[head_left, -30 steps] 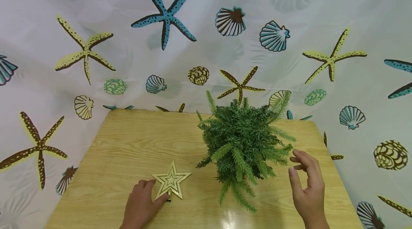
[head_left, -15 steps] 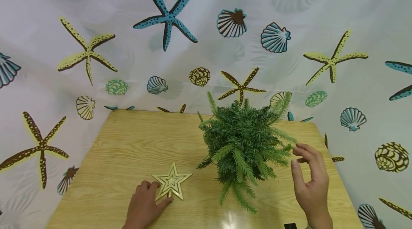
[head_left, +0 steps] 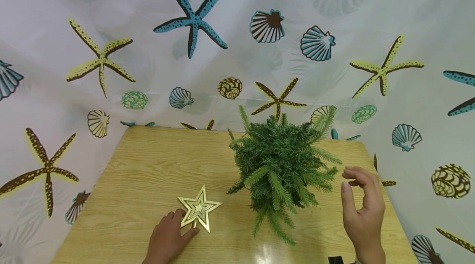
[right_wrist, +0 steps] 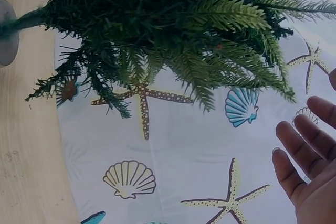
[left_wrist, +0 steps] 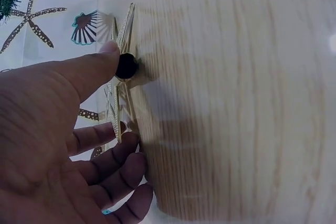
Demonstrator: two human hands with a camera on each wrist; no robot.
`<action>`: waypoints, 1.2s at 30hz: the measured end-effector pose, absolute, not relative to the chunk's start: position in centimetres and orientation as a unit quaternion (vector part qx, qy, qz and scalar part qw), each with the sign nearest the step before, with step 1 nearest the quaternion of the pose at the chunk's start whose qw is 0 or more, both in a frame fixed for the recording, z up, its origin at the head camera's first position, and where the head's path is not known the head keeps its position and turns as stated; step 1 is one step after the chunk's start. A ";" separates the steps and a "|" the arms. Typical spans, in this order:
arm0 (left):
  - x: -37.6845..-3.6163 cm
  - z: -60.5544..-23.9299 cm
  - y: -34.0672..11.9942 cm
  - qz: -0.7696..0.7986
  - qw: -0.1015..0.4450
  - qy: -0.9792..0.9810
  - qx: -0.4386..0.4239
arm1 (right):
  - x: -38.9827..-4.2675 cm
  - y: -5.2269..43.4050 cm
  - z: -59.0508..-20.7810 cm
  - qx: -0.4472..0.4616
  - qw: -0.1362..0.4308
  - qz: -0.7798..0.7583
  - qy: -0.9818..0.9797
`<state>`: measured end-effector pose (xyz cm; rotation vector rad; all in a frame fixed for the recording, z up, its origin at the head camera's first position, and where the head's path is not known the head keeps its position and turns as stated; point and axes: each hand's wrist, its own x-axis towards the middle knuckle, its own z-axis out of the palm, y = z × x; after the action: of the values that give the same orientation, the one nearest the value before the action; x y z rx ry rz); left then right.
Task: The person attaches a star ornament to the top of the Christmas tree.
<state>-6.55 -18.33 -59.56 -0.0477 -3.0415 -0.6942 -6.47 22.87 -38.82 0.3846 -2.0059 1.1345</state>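
Observation:
A gold star tree topper (head_left: 199,209) lies low over the table, left of the small artificial Christmas tree (head_left: 283,161). My left hand (head_left: 168,235) holds it, thumb at the hollow stem and fingertips at the star's left points. Seen edge-on in the left wrist view, the star (left_wrist: 118,114) shows the dark open end of its stem (left_wrist: 126,66) beside the thumb. To the right of the tree, my right hand (head_left: 363,214) is raised with fingers loosely bent, holding nothing. In the right wrist view its fingers (right_wrist: 302,148) are apart from the green branches (right_wrist: 194,40).
The tree stands on a round grey base (right_wrist: 7,32) on the wood-grain table (head_left: 148,161). A white curtain (head_left: 237,62) printed with starfish and shells encloses the table's back and sides. A small black object (head_left: 335,260) shows by the right wrist.
The star has turned and shifted slightly in my left hand, which has moved a little right. My right hand has risen a little and drawn away from the tree to the right.

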 end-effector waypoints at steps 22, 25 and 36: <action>-7.4 -58.8 -19.0 -0.379 -0.084 -0.921 0.036 | -8.5 21.6 -36.4 0.236 0.438 0.407 -0.766; -7.3 -58.7 -19.2 -0.415 -0.092 -0.905 0.017 | -8.6 21.5 -36.3 0.246 0.427 0.407 -0.769; -7.0 -58.4 -19.6 -0.599 -0.175 -0.780 0.045 | -9.7 22.0 -37.3 0.264 0.411 0.401 -0.775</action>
<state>-6.99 -19.56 -58.38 0.1596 -2.7664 -2.1268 -9.72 22.01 -37.26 0.6650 -1.9497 1.0097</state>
